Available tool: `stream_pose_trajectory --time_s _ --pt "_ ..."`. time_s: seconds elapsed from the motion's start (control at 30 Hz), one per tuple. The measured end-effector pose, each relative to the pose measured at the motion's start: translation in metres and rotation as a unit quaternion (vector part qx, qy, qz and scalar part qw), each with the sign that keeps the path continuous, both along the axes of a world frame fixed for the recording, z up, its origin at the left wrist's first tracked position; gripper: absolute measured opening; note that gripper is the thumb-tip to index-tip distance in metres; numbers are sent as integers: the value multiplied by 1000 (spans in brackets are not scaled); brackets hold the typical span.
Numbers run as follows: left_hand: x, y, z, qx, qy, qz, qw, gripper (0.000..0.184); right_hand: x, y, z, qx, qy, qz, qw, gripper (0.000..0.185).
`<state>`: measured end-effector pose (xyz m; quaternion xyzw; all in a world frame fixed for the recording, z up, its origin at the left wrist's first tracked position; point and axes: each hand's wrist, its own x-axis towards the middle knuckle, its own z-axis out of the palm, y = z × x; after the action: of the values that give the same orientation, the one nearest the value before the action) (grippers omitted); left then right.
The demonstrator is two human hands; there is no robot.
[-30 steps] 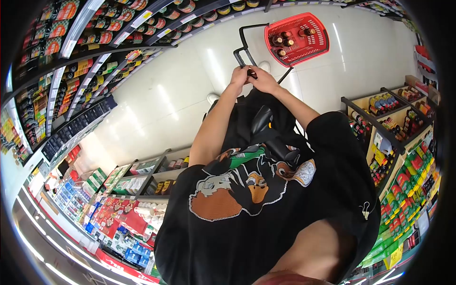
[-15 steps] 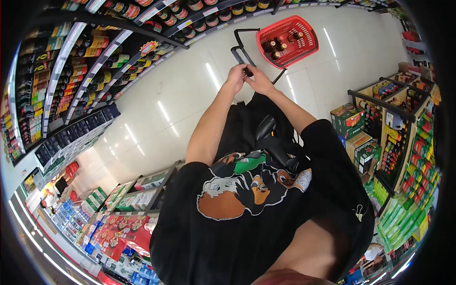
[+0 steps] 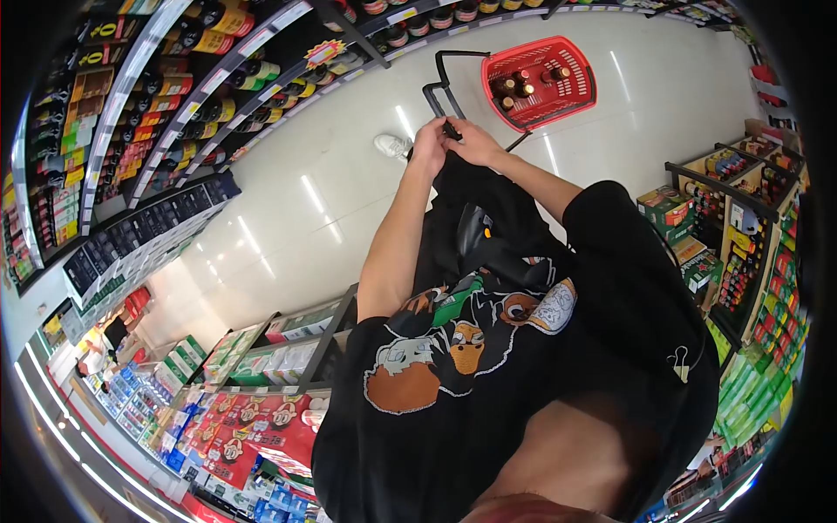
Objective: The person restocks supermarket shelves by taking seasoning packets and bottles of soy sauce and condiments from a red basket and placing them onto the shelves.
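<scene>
Both my hands are closed around the black pull handle (image 3: 451, 129) of a red shopping basket (image 3: 581, 112). My left hand (image 3: 429, 146) grips it from the left and my right hand (image 3: 476, 144) from the right, the two nearly touching. Several dark bottles (image 3: 518, 90) with light caps stand in the basket, which rests on the floor in front of me. The fingers' undersides are hidden. A white shoe (image 3: 392, 145) shows left of my hands.
Shelves of bottles and jars (image 3: 228, 109) curve along the left and front. Beer cartons (image 3: 667, 212) and a display rack (image 3: 728, 187) stand on the right. Stacked red cartons (image 3: 261, 418) lie at lower left, with a person (image 3: 96, 349) farther off. Pale tiled floor (image 3: 288, 253) runs between.
A white shoe has come into view beside my hands. The shelves and displays have shifted in view. Both hands keep their hold on the handle, and the basket stays ahead of me.
</scene>
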<state>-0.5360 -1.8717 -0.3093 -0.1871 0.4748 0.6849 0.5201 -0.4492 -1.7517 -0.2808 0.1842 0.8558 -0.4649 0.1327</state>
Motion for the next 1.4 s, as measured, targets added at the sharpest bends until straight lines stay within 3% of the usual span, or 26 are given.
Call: stream_pose_trajectory --time_s 0.2,0.27,0.3,0.33,0.63,0.8,0.93,1.0,1.13,1.2,1.27,1.4 --pt "-66 -95 -2 -30 18 1 999 18 -81 -84 1 -44 1 -13 999 55" --pt "-70 -130 4 -40 12 23 999 19 -103 -115 4 -76 -100 -12 992 60" --pt "-74 -146 8 -64 25 35 997 20 -107 -138 -18 -58 -73 -30 995 59" --pt "-85 -158 5 -82 41 48 995 22 -120 -154 -1 -48 -112 -4 993 58" --pt "-147 -309 21 -64 -16 126 990 29 -188 -285 -10 -148 -59 8 987 45" --pt "-196 -390 14 -43 36 87 995 32 -236 -367 -6 -182 -20 -54 982 46" --pt "-248 -466 13 12 47 61 997 29 -272 -450 -7 -134 0 -57 989 48" --pt "-270 -500 26 -47 19 56 997 24 -285 -488 5 -115 -69 -42 990 55" --pt "-301 -565 25 -81 12 75 994 27 -299 -557 9 -75 12 -59 995 60" --pt "-315 -598 23 -88 24 104 990 32 -311 -570 36 -185 -28 -50 981 62" --pt "-331 -638 18 -99 58 93 989 43 -311 -587 39 -186 -33 -71 979 57" --pt "-361 -699 17 -152 90 80 981 43 -307 -607 30 -245 -12 -93 965 46"
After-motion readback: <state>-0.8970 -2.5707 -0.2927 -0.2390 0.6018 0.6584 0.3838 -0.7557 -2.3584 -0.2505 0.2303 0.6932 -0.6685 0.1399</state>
